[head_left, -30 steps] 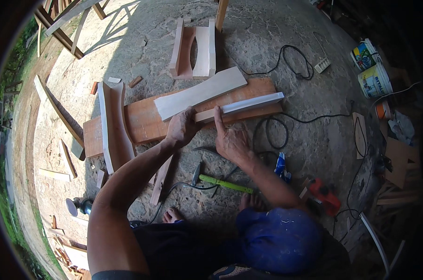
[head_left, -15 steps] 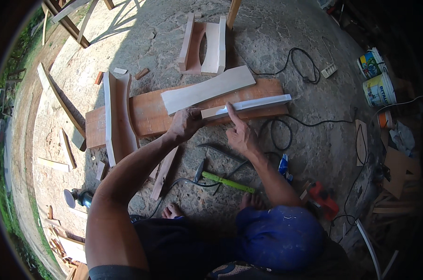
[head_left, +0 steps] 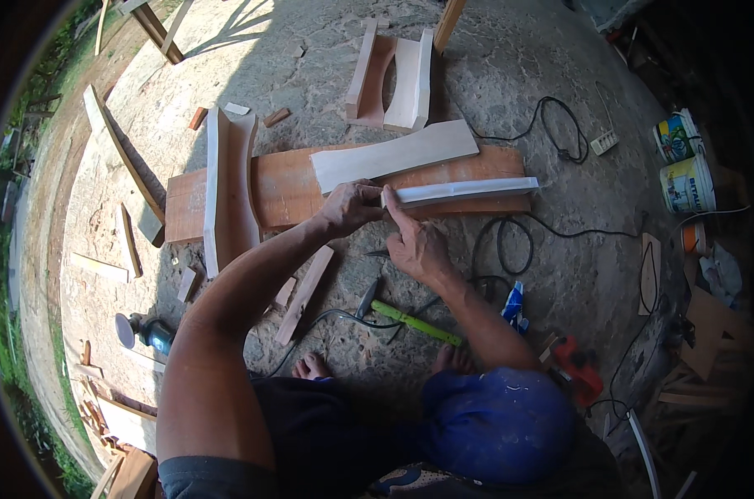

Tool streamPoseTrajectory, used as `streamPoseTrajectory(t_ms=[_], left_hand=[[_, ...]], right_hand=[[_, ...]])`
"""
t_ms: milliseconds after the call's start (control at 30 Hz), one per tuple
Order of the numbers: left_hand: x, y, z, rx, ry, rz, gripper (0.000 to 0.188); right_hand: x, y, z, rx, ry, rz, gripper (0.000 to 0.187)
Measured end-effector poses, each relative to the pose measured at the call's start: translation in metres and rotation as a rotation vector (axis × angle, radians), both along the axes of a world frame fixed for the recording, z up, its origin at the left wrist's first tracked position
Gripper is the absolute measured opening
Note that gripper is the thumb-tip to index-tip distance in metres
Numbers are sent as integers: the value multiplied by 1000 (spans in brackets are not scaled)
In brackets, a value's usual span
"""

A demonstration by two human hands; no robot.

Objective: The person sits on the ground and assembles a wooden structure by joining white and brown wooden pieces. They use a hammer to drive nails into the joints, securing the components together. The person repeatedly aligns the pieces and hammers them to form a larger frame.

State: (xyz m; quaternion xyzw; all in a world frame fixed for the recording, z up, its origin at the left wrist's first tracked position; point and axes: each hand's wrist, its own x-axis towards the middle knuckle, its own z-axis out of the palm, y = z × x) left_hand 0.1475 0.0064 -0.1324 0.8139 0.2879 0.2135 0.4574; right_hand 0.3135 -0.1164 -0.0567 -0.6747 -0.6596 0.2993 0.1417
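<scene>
My left hand point(head_left: 350, 208) grips the near-left end of a narrow piece of wood point(head_left: 468, 199), held over a reddish-brown plank point(head_left: 281, 187). A wet-looking white layer runs along the wood's upturned edge. My right hand point(head_left: 420, 249) holds nothing; its index finger is stretched out and touches that edge close to my left hand, while the other fingers curl in. Just beyond lies a pale board point(head_left: 398, 156) with a curved side, flat on the plank. Across the plank's left part stands a curved wooden assembly point(head_left: 227, 187).
A second wooden assembly point(head_left: 393, 79) stands on the concrete farther off. Near my feet are a green-handled hammer point(head_left: 414, 323), wood offcuts point(head_left: 304, 295) and a blue-and-white packet point(head_left: 514, 303). A red tool point(head_left: 576, 368), buckets point(head_left: 686, 185) and black cables point(head_left: 510, 249) lie at right.
My right index finger has slid left along the wood's edge, almost to my left hand. White now covers the part that was bare there. The whole view has shifted slightly.
</scene>
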Motion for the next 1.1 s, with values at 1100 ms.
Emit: streamPoseTrajectory(t_ms=[1100], left_hand=[[-2,-9,7,-21,66,55,35]], right_hand=[[32,-1,1,143,59,29,75]])
